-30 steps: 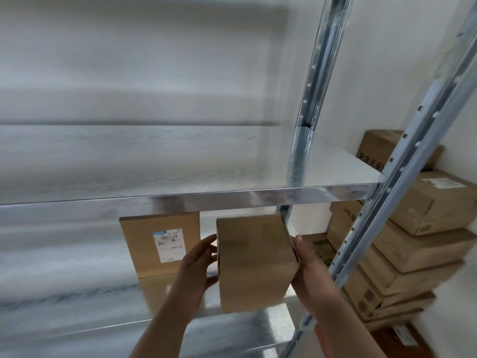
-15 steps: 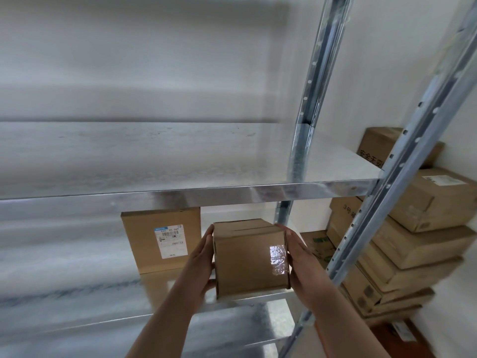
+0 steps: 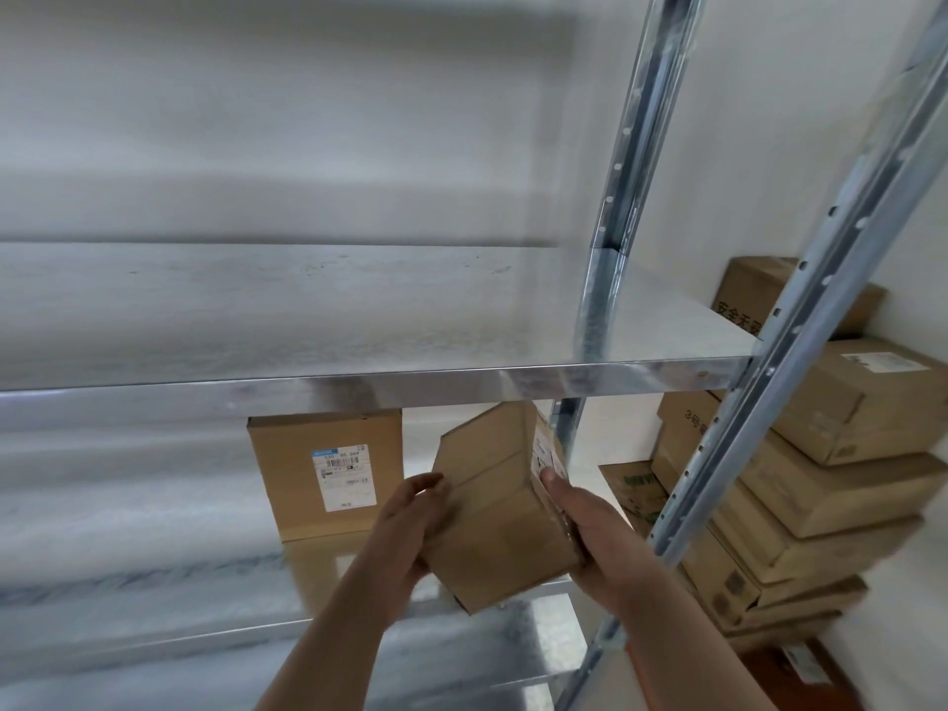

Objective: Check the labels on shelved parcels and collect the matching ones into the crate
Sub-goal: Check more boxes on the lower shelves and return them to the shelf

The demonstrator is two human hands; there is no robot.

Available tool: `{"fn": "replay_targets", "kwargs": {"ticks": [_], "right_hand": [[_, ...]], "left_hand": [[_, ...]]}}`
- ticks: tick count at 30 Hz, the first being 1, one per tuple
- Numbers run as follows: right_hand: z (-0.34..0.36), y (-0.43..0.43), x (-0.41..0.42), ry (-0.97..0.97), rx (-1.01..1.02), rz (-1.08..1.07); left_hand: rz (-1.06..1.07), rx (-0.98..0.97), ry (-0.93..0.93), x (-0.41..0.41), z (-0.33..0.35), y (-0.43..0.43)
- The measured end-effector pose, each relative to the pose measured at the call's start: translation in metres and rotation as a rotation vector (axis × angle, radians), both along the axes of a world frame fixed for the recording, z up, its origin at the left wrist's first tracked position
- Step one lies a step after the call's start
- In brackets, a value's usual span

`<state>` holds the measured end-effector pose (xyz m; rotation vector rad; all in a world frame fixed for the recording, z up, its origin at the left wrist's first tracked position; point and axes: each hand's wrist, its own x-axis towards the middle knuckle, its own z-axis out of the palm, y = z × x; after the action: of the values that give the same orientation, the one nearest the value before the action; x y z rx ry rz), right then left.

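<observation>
I hold a small brown cardboard parcel (image 3: 500,510) in both hands, tilted, in front of the lower metal shelf (image 3: 179,597). My left hand (image 3: 410,531) grips its left side and my right hand (image 3: 590,531) grips its right side, thumb lying on a white label that shows only partly on the right face. A second brown parcel (image 3: 328,474) stands upright on the lower shelf to the left, its white barcode label facing me. No crate is in view.
The upper metal shelf (image 3: 359,320) is bare, its front lip just above the held parcel. Two slotted steel uprights (image 3: 800,320) run along the right. Beyond them several cardboard boxes (image 3: 831,484) are stacked against the wall.
The parcel has been turned in my hands from facing me squarely to a tilt that brings its right, labelled face into sight. Both hands stayed on it.
</observation>
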<state>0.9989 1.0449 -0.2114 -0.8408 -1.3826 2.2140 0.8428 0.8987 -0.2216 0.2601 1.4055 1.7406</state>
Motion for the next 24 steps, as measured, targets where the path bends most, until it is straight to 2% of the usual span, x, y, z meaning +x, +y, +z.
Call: {"fn": "replay_targets", "kwargs": {"ticks": [6, 11, 16, 24], "right_hand": [[-0.008, -0.001, 0.006, 0.115, -0.124, -0.014], [-0.011, -0.014, 0.009, 0.204, -0.028, 0.095], [-0.009, -0.021, 0.012, 0.110, 0.075, 0.168], [-0.021, -0.017, 0.017, 0.047, -0.007, 0.229]], "left_hand": [[-0.084, -0.017, 0.088, -0.004, -0.027, -0.008], [-0.228, 0.020, 0.182, 0.009, -0.015, -0.013], [-0.316, 0.104, 0.198, 0.020, -0.011, -0.011], [-0.352, 0.099, 0.232, 0.024, -0.013, -0.010]]}}
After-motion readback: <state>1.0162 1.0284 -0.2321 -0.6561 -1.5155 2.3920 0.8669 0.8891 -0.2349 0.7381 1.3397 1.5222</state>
